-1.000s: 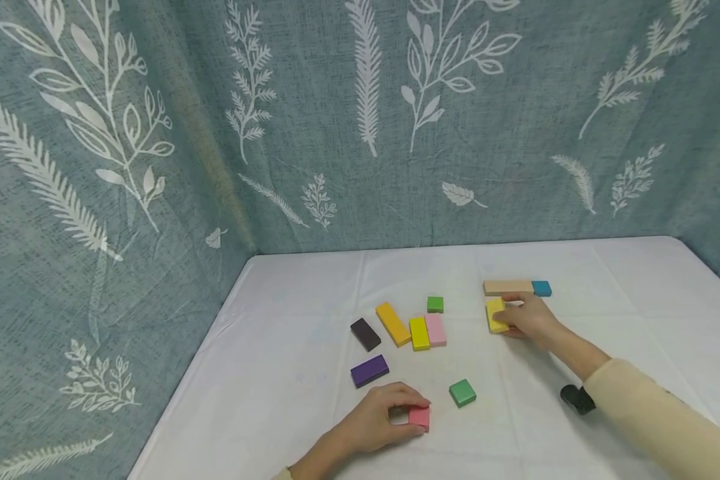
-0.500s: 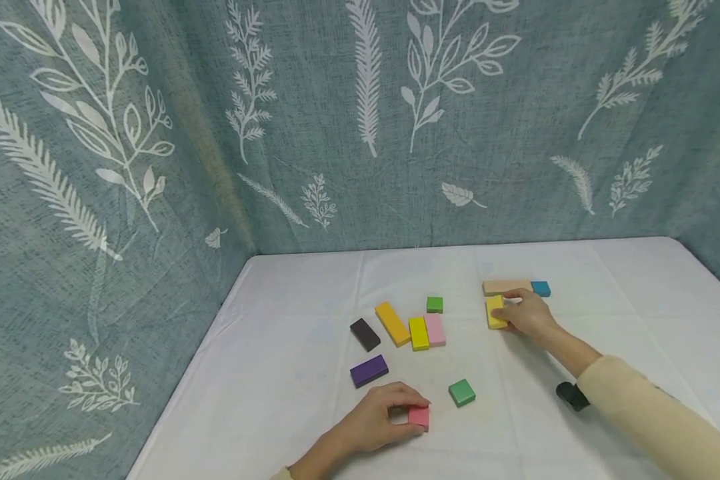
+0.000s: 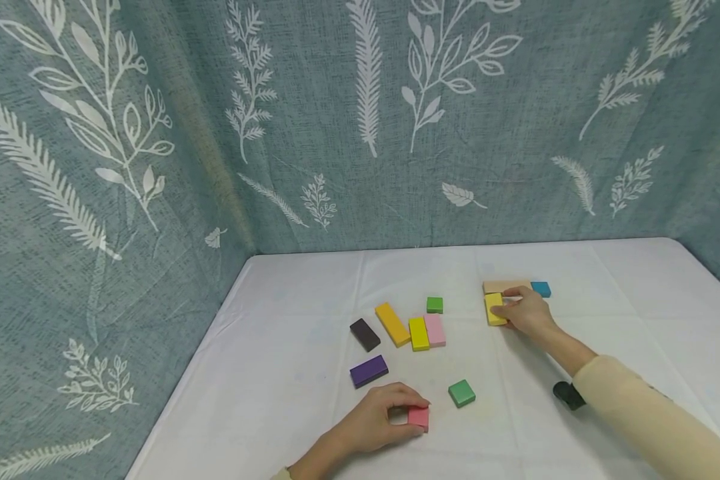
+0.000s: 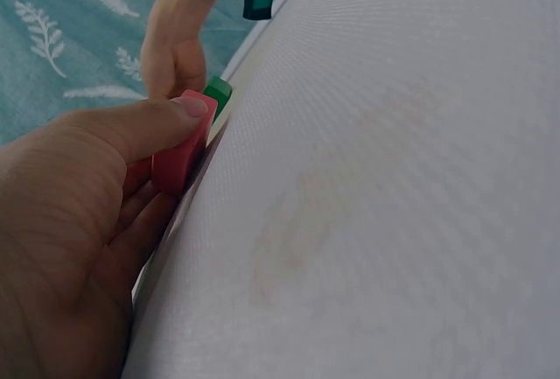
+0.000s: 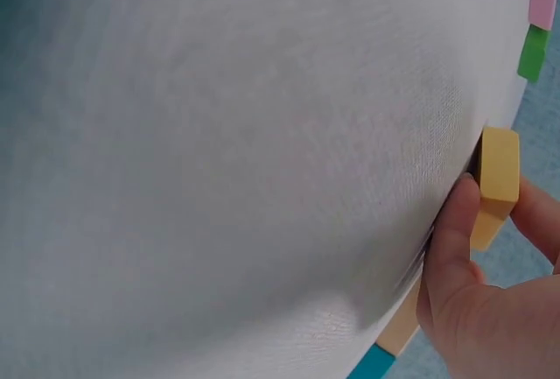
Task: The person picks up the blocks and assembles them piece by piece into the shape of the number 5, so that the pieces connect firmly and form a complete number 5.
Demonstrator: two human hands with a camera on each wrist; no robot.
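My right hand (image 3: 529,312) pinches a yellow block (image 3: 494,309) between thumb and fingers, and the block's far end lies right at the front side of a long tan block (image 3: 506,287). A small blue block (image 3: 541,289) sits end to end with the tan one. In the right wrist view the yellow block (image 5: 500,164) is gripped by its sides. On the near part of the table, my left hand (image 3: 375,420) holds a pinkish-red block (image 3: 419,417); the left wrist view shows the thumb on top of this red block (image 4: 184,147).
A green block (image 3: 461,393) lies between the hands. Further left are purple (image 3: 369,371), dark brown (image 3: 365,335) and orange (image 3: 393,325) blocks. Another yellow block (image 3: 419,334) touches a light pink one (image 3: 435,331), with a small bright green block (image 3: 435,305) behind.
The right hand has slid the yellow block slightly away from me, up to the tan block. My left hand and its red block have stayed in place.
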